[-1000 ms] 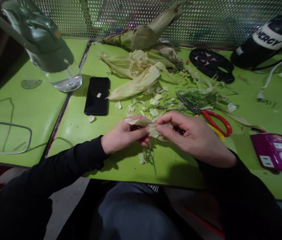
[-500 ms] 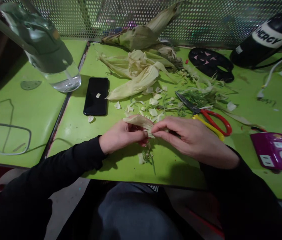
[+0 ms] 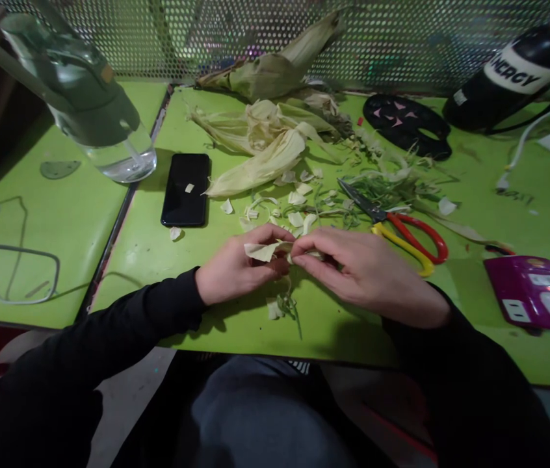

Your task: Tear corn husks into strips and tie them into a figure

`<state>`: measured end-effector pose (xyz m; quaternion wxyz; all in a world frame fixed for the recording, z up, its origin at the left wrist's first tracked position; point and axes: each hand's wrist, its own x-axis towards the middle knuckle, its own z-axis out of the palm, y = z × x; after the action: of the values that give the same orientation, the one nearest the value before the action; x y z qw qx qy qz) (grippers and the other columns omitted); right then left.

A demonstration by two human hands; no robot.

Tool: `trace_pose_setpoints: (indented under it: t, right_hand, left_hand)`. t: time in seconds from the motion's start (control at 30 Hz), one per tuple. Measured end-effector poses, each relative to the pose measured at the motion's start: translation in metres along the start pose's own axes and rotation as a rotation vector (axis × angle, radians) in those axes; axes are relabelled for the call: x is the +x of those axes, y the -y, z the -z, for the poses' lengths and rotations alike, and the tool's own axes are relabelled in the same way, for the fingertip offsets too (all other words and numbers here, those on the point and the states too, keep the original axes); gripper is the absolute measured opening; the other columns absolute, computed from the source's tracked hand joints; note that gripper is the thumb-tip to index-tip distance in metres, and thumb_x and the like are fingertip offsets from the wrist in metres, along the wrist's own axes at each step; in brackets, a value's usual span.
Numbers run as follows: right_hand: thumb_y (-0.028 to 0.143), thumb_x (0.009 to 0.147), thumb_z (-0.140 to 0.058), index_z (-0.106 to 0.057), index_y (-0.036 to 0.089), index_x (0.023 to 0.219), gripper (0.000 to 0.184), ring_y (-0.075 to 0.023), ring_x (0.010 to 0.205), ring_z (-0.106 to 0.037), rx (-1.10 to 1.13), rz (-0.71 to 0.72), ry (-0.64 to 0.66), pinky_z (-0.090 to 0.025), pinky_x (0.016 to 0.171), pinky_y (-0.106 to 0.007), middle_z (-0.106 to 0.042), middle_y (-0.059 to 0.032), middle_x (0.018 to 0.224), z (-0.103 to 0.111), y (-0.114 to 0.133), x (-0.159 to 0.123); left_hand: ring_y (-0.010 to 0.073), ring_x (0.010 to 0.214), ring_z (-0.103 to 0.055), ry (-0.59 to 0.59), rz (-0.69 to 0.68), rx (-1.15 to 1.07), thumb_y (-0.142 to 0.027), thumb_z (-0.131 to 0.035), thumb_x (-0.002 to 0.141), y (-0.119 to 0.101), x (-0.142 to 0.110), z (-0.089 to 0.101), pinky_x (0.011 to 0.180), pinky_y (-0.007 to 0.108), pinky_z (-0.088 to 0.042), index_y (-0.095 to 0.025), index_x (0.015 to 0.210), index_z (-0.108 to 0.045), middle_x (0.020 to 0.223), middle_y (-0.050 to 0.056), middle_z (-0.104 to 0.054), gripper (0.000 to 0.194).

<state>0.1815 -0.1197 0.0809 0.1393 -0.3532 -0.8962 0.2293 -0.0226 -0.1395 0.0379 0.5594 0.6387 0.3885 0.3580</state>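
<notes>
Between my two hands is a pale piece of corn husk (image 3: 261, 251), low over the green table (image 3: 236, 331). My left hand (image 3: 236, 266) is closed around its left part. The fingertips of my right hand (image 3: 353, 270) pinch its right end, and both hands almost meet. Just below lie a small husk scrap and a green shred (image 3: 289, 305). Past my hands are cut husk bits (image 3: 297, 198) and a heap of green strips (image 3: 392, 185). Scissors (image 3: 392, 218) with red and yellow handles lie open beyond my right hand. Large dried corn husks (image 3: 265, 159) spread farther back.
A black phone (image 3: 184, 208) and a water bottle (image 3: 129, 140) stand to the left, with a grey cable (image 3: 16, 299). On the right are a purple pack (image 3: 536, 292), a black palette-shaped object (image 3: 406, 127) and a black bottle (image 3: 480, 97). A perforated metal panel (image 3: 402, 45) bounds the back.
The husk piece has turned and folded, its free end now shorter and lower over my left hand. Both hands stay close together; the view has shifted slightly.
</notes>
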Motion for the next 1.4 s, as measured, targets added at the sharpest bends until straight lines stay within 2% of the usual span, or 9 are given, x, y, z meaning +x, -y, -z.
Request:
trace_pose_setpoints:
  t: [0.2, 0.47, 0.67, 0.77, 0.83, 1.0, 1.17, 1.3, 1.4]
  right_hand:
    - [0.026, 0.097, -0.046, -0.065, 0.020, 0.095, 0.019, -0.0181, 0.078, -0.067, 0.070, 0.011, 0.027, -0.044, 0.068, -0.030, -0.073, -0.0049, 0.090, 0.001, 0.001, 0.001]
    - [0.025, 0.092, -0.052, -0.054, 0.023, 0.094, 0.004, -0.0155, 0.060, -0.058, 0.003, -0.056, -0.039, -0.036, 0.055, -0.029, -0.067, -0.0002, 0.075, 0.000, 0.004, -0.002]
    - [0.024, 0.095, -0.051, -0.060, 0.021, 0.098, 0.010, -0.0177, 0.068, -0.062, -0.036, 0.034, -0.129, -0.043, 0.061, -0.031, -0.070, -0.0042, 0.086, -0.009, 0.004, 0.000]
    - [0.026, 0.095, -0.055, -0.065, 0.022, 0.103, 0.013, -0.0212, 0.082, -0.066, -0.058, 0.023, -0.242, -0.048, 0.070, -0.034, -0.071, -0.0079, 0.101, -0.009, 0.005, -0.001]
    - [0.023, 0.096, -0.055, -0.067, 0.023, 0.100, 0.013, -0.0220, 0.087, -0.067, -0.060, 0.037, -0.279, -0.050, 0.075, -0.035, -0.071, -0.0080, 0.100, -0.009, 0.005, -0.001]
    - [0.021, 0.097, -0.054, -0.067, 0.023, 0.094, 0.014, -0.0205, 0.086, -0.067, 0.019, 0.067, -0.230, -0.052, 0.076, -0.035, -0.070, -0.0056, 0.090, -0.011, 0.004, 0.001]
    - [0.027, 0.096, -0.057, -0.068, 0.024, 0.099, 0.012, -0.0229, 0.095, -0.067, 0.003, 0.023, -0.279, -0.052, 0.082, -0.038, -0.070, -0.0083, 0.105, -0.004, 0.003, 0.000]
    - [0.026, 0.097, -0.054, -0.065, 0.024, 0.091, 0.013, -0.0205, 0.089, -0.067, 0.000, 0.015, -0.225, -0.051, 0.078, -0.035, -0.072, -0.0049, 0.093, -0.003, 0.003, 0.000]
    - [0.025, 0.096, -0.054, -0.063, 0.024, 0.091, 0.011, -0.0192, 0.083, -0.067, 0.011, -0.005, -0.179, -0.050, 0.074, -0.033, -0.071, -0.0033, 0.088, -0.008, 0.005, 0.001]
  left_hand:
    - [0.0127, 0.078, -0.062, -0.014, 0.018, 0.042, -0.018, -0.065, 0.082, 0.003, -0.002, -0.002, 0.074, 0.025, -0.048, -0.015, 0.105, -0.058, 0.092, 0.003, -0.069, 0.024]
    - [0.0086, 0.067, -0.052, -0.065, 0.051, -0.034, -0.026, -0.071, 0.078, 0.000, -0.002, -0.006, 0.063, 0.022, -0.043, -0.016, 0.089, -0.054, 0.079, -0.001, -0.060, 0.022]
    - [0.0077, 0.065, -0.056, -0.070, 0.112, -0.261, -0.032, -0.082, 0.070, 0.003, 0.001, -0.006, 0.062, 0.022, -0.047, -0.016, 0.087, -0.054, 0.078, -0.001, -0.061, 0.036]
    - [0.0091, 0.064, -0.060, -0.078, 0.157, -0.352, -0.038, -0.079, 0.074, 0.002, 0.003, -0.004, 0.061, 0.023, -0.050, -0.016, 0.086, -0.053, 0.074, -0.002, -0.061, 0.036]
    - [0.0105, 0.066, -0.062, -0.069, 0.190, -0.345, -0.037, -0.077, 0.077, 0.000, 0.003, -0.003, 0.064, 0.025, -0.052, -0.016, 0.087, -0.053, 0.074, -0.001, -0.063, 0.033]
    - [0.0069, 0.062, -0.055, -0.082, 0.191, -0.284, -0.029, -0.082, 0.071, -0.001, 0.002, -0.002, 0.062, 0.022, -0.046, -0.015, 0.084, -0.055, 0.073, -0.004, -0.060, 0.034]
    - [0.0107, 0.070, -0.061, -0.068, 0.158, -0.370, -0.031, -0.077, 0.079, 0.000, 0.004, -0.001, 0.069, 0.026, -0.052, -0.012, 0.087, -0.060, 0.077, 0.002, -0.066, 0.026]
    - [0.0100, 0.071, -0.061, 0.009, 0.197, -0.422, -0.033, -0.079, 0.077, 0.000, 0.005, -0.003, 0.070, 0.024, -0.052, -0.012, 0.085, -0.065, 0.078, 0.002, -0.067, 0.027]
    - [0.0105, 0.074, -0.062, 0.005, 0.194, -0.434, -0.030, -0.082, 0.074, 0.001, 0.004, -0.004, 0.073, 0.024, -0.053, -0.013, 0.085, -0.064, 0.080, 0.001, -0.067, 0.026]
